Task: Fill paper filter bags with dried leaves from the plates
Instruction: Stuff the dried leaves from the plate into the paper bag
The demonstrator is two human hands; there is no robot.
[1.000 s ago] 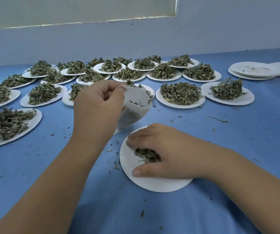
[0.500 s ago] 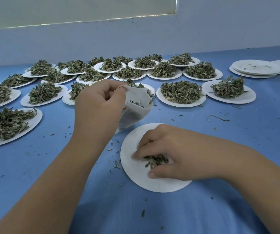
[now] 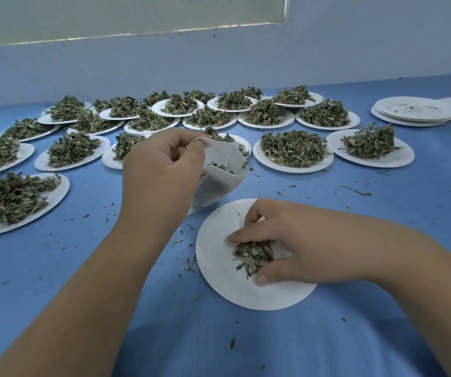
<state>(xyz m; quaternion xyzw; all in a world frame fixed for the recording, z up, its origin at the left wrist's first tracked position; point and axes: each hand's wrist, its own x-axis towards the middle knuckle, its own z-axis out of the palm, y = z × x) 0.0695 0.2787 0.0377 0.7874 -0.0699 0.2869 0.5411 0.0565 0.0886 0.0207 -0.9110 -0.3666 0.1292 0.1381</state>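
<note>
Pinching a clump of dried leaves (image 3: 251, 255) between curled fingers and thumb, the right hand (image 3: 287, 243) sits on the near plate (image 3: 219, 281), at about 5 o'clock in the head view. The left hand (image 3: 161, 170) grips the rim of a paper bag (image 3: 219, 178), holding it off the tabletop (image 3: 382, 213) with its mouth gaping upward and a few leaves inside. That mouth lies at roughly 11 o'clock from the right hand, just past the plate's far edge, so the clump likely needs a short lift up and left.

Matt white paper plate (image 3: 219, 273), thin paper bag (image 3: 219, 183), blue cloth (image 3: 83, 268).
</note>
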